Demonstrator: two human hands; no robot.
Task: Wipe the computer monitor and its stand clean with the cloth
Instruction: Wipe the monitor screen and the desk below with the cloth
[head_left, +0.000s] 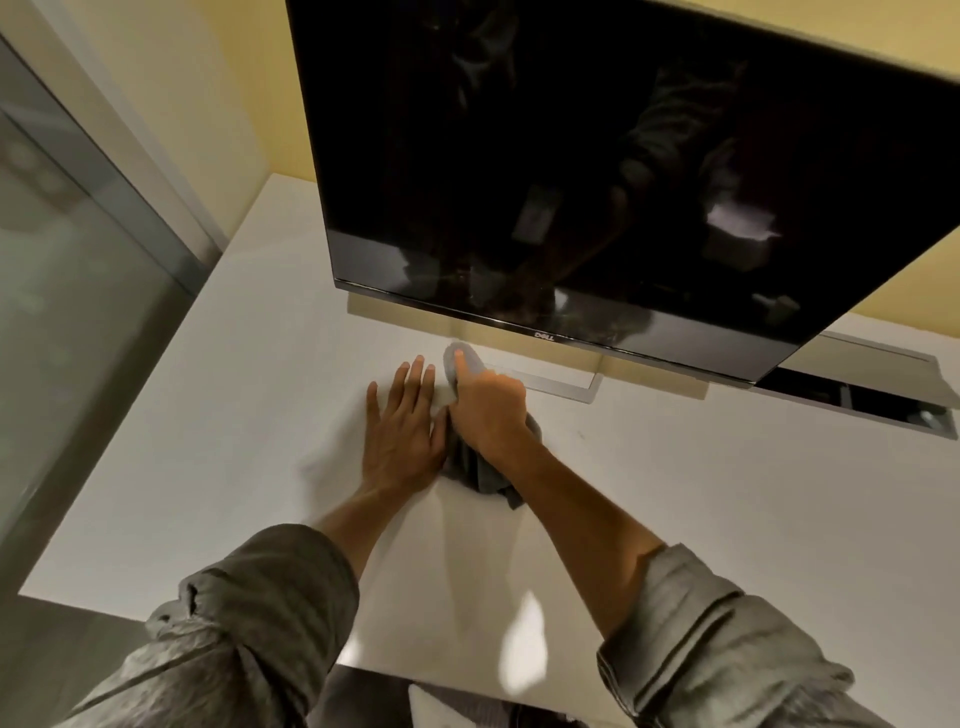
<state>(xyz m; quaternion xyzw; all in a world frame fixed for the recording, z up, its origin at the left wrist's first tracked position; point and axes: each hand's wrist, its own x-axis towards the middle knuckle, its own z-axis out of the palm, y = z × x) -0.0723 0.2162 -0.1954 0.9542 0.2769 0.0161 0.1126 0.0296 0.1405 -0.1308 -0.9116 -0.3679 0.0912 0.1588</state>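
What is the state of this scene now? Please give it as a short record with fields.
surface: white desk
monitor: black flat computer monitor, screen dark
stand: flat silver stand base under the monitor
cloth: grey soft cloth, bunched, part of it over the base's left corner
right hand: right hand grips the cloth, forefinger pressing it down on that corner
left hand: left hand flat on the desk, beside the cloth

Monitor (571, 156) stands on surface (234, 364), stand base (561, 383) below its lower edge. Right hand (488, 410) on cloth (475, 467) at base's left corner. Left hand (402, 431) just left, flat on surface. Recessed tray (883, 395), apparently, behind right.
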